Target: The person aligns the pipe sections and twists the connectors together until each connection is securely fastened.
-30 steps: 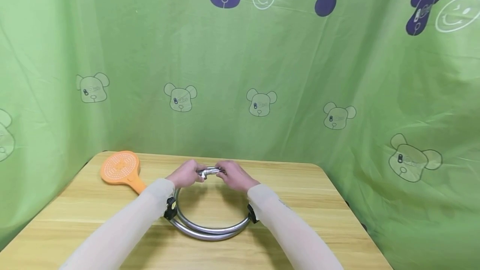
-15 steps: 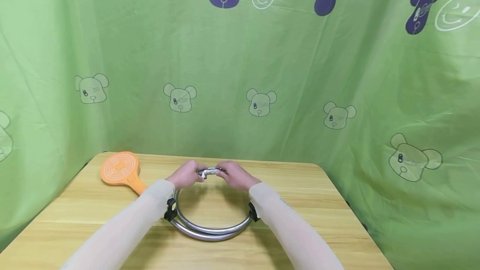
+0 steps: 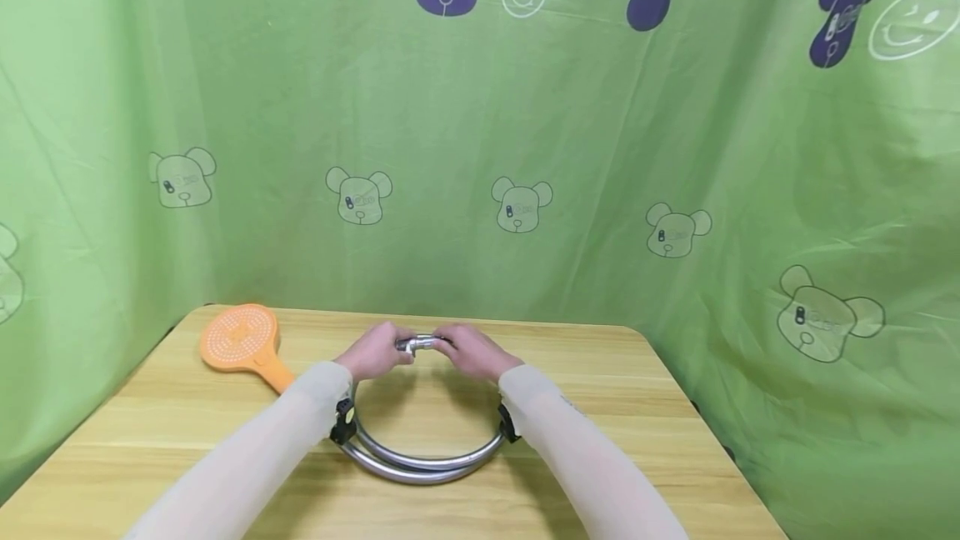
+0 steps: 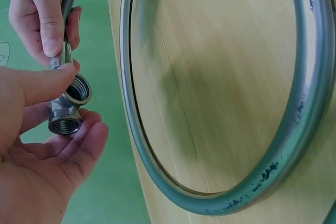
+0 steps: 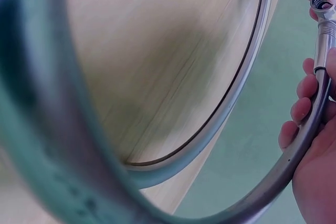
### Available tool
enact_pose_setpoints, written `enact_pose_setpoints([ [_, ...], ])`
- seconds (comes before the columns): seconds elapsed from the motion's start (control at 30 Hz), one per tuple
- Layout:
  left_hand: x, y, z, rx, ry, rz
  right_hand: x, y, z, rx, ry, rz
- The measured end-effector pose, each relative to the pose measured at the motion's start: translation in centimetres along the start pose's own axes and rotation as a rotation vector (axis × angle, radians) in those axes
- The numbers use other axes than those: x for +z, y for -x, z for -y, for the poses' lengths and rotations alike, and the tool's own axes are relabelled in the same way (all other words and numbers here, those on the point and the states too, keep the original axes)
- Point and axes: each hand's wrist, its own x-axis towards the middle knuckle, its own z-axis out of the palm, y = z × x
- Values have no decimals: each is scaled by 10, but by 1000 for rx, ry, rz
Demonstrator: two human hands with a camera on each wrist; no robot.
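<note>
Over the table, my left hand (image 3: 377,352) pinches a small metal tee fitting (image 4: 64,113) with thumb and fingers. Two threaded openings of the fitting face the left wrist view. My right hand (image 3: 472,352) grips the end of a shiny metal shower hose (image 3: 420,477), its fingers curled round it just behind the smooth end sleeve (image 5: 322,45). Sleeve and fitting meet in line; some thread shows between them in the right wrist view. The hose hangs in a double loop below both hands. An orange shower head (image 3: 238,337) lies to the left, its handle end hidden by my left forearm.
The wooden table (image 3: 637,440) has its far edge just beyond my hands. A green curtain (image 3: 450,107) with printed bears hangs behind it and along both sides. Black wrist cameras (image 3: 343,421) sit close to the hose loops.
Both hands keep their hold on fitting and hose, with barely any shift. The head view has drifted very slightly.
</note>
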Motion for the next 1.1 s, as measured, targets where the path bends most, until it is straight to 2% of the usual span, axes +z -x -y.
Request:
enact_pose_setpoints([
  [0.2,0,-2,-1,3,-30,-31,-1,2,2,31,-74,-10],
  [0.33,1,-1,-2,5,-20,-47,-1,2,1,31,-80,-14],
  [0.5,2,1,-1,8,22,-74,-1,0,-1,14,-81,-9],
  [0.7,2,4,-3,-23,75,-136,-2,-1,-2,14,-75,-9],
  [0.8,1,6,-5,-33,91,-138,-3,0,-1,19,-86,-9],
  [1.1,0,3,-5,-36,111,-120,-4,2,-2,47,-217,-4],
])
